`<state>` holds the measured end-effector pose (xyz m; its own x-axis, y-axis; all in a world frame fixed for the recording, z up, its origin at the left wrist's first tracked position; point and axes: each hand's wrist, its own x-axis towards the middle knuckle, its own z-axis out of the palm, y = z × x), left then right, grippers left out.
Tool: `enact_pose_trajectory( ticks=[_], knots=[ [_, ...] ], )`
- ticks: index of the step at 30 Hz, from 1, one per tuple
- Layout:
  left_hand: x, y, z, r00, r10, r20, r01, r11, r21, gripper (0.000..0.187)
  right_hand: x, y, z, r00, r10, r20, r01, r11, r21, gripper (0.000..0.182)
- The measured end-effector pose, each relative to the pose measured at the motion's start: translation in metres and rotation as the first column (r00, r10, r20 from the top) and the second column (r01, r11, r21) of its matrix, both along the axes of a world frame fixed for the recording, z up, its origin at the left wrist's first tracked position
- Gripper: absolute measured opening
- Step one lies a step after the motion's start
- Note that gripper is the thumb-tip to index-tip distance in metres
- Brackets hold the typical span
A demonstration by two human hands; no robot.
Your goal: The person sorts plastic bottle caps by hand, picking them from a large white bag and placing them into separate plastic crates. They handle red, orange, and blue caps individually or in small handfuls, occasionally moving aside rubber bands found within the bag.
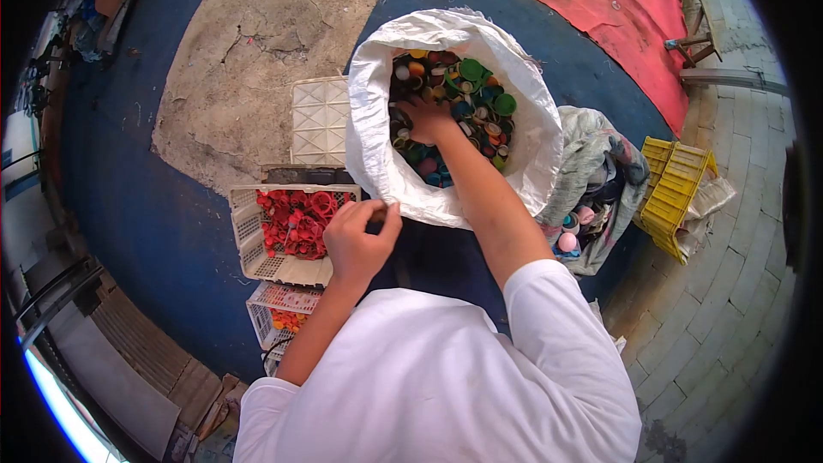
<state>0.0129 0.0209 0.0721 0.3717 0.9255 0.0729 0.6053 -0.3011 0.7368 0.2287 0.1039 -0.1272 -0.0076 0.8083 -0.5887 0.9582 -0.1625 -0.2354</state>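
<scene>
A large white woven sack (377, 146) with its rim rolled outward stands in front of me, holding many plastic bottle caps (471, 90) in green, orange, blue, white and dark colours. My right hand (426, 120) reaches down inside, fingers spread and touching the caps at the left of the pile. Beside the near left rim, my left hand (360, 236) is closed, with thumb and fingers curled together. What its fingers pinch, if anything, I cannot make out. Just left of that hand, a cream crate (249, 244) holds red plastic caps (296, 223).
A smaller crate (257, 313) with orange and red pieces sits nearer me. Behind the red caps' crate lies a cream crate (320, 120). To the right are a grey cloth sack (570, 146) with pink pieces and a yellow crate (677, 193). Blue sheeting (111, 137) covers the ground.
</scene>
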Motion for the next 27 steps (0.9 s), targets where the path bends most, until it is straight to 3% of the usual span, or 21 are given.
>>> enact_pose_trajectory(
  ticks=[3, 4, 6, 7, 8, 9, 10, 11, 13, 17, 25, 27],
  knots=[
    [0.019, -0.001, 0.032, 0.982, -0.138, 0.127, 0.12, 0.983, 0.136, 0.007, 0.013, -0.014, 0.007, 1.0, -0.003, -0.011, 0.002, 0.999, -0.054, 0.077],
    [0.033, 0.0, 0.046, 0.934, -0.266, 0.238, 0.227, 0.958, 0.176, 0.008, 0.017, -0.016, 0.003, 1.0, -0.014, -0.012, 0.013, 0.999, -0.048, 0.076],
    [0.067, -0.003, 0.086, 0.661, -0.464, 0.59, 0.528, 0.846, 0.074, 0.018, 0.018, -0.025, 0.014, 0.999, -0.017, -0.047, 0.016, 1.0, -0.023, 0.075],
    [0.089, -0.018, 0.099, 0.456, -0.351, 0.818, 0.554, 0.831, 0.047, 0.018, 0.017, -0.027, 0.033, 0.997, -0.015, -0.079, 0.014, 1.0, -0.004, 0.074],
    [0.108, -0.027, 0.126, 0.212, -0.237, 0.948, 0.671, 0.74, 0.035, 0.019, 0.021, -0.025, 0.021, 0.992, -0.018, -0.124, 0.01, 0.998, -0.061, 0.075],
    [0.128, -0.051, 0.155, 0.078, -0.017, 0.997, 0.771, 0.635, -0.049, 0.014, 0.022, -0.022, 0.008, 0.986, -0.023, -0.166, 0.003, 0.993, -0.118, 0.075],
    [0.147, -0.073, 0.183, -0.026, 0.238, 0.971, 0.849, 0.517, -0.104, 0.01, 0.02, -0.024, 0.014, 0.983, -0.028, -0.184, 0.008, 0.994, -0.105, 0.075],
    [0.165, -0.09, 0.203, -0.107, 0.366, 0.925, 0.914, 0.401, -0.053, 0.01, 0.019, -0.025, 0.019, 0.979, -0.034, -0.199, 0.016, 0.996, -0.091, 0.076],
    [0.186, -0.115, 0.226, -0.224, 0.402, 0.888, 0.961, 0.243, 0.132, 0.011, 0.017, -0.031, 0.009, 0.99, -0.046, -0.136, 0.035, 0.996, -0.08, 0.076],
    [0.207, -0.143, 0.227, -0.358, 0.302, 0.884, 0.934, 0.103, 0.343, 0.012, 0.015, -0.038, 0.009, 0.989, -0.099, -0.108, 0.09, 0.992, -0.083, 0.075],
    [0.23, -0.163, 0.21, -0.37, 0.203, 0.907, 0.928, 0.028, 0.373, 0.016, 0.019, -0.037, 0.02, 0.974, -0.115, -0.196, 0.109, 0.993, -0.043, 0.075],
    [0.238, -0.165, 0.208, -0.379, 0.156, 0.912, 0.924, 0.012, 0.382, 0.017, 0.023, -0.042, -0.005, 0.985, -0.053, -0.163, 0.068, 0.994, 0.085, 0.075]
  ],
)
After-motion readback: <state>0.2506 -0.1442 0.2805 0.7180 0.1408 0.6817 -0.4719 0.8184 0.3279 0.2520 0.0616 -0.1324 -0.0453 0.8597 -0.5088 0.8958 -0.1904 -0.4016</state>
